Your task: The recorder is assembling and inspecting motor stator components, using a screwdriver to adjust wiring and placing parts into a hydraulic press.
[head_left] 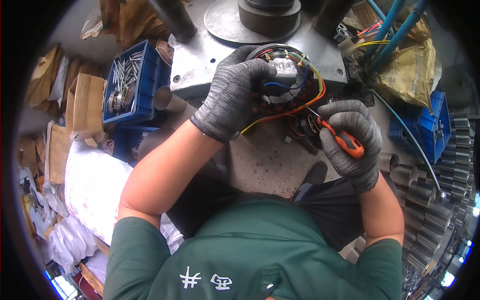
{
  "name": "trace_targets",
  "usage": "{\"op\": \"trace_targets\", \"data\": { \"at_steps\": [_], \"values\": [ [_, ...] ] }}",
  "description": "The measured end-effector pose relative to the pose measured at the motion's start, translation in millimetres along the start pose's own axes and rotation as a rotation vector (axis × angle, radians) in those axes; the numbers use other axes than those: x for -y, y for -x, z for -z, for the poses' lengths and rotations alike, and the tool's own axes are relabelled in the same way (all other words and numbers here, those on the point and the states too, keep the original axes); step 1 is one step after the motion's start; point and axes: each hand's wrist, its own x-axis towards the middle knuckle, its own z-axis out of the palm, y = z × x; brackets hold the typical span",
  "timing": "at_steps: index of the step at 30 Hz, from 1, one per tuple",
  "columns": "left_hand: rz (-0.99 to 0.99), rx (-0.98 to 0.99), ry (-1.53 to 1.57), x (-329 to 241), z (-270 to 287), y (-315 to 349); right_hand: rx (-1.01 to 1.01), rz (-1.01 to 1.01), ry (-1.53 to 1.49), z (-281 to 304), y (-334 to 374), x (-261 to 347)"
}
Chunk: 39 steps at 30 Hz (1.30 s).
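Note:
My left hand [235, 82], in a grey knit glove, grips the left side of a motor stator [311, 82], a dark ring with windings and coloured lead wires. The stator is held up at the near edge of a steel press plate [200, 65]. Red, yellow and blue wires [318, 80] run around its rim, and one yellow end sticks out below my left wrist. My right hand [352, 140], gloved alike, is closed around a screwdriver with an orange-red handle [350, 145]. Its thin shaft points up-left toward the stator's lower right edge; whether the tip touches is unclear.
A round press ram [267, 22] stands behind the plate between thick columns. At left are a blue crate [142, 82] of metal rods, cardboard boxes [85, 105] and a white sack [95, 185]. Stacked metal cylinders [425, 210] and another blue crate [437, 125] stand at right.

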Motion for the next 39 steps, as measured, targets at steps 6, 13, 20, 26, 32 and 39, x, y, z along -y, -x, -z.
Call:
{"op": "trace_targets", "data": {
  "at_steps": [6,13,20,26,32,39],
  "values": [
    [0.017,0.016,-0.100,-2,-4,-1,0.022,-0.065,-0.025,0,-5,-2],
    [0.053,-0.004,-0.097,2,-14,2,0.149,0.044,0.281,-15,-2,-10],
    [0.125,-0.033,-0.101,4,0,-10,-0.083,-0.079,-0.062,15,5,4],
    [0.156,0.000,-0.094,3,5,-10,-0.082,-0.049,-0.049,14,1,-4],
    [0.065,0.010,-0.136,3,4,-10,-0.084,-0.098,-0.150,13,0,-10],
    [0.005,0.067,-0.224,6,9,-11,-0.192,-0.544,-0.773,26,4,-6]
  ]
}}
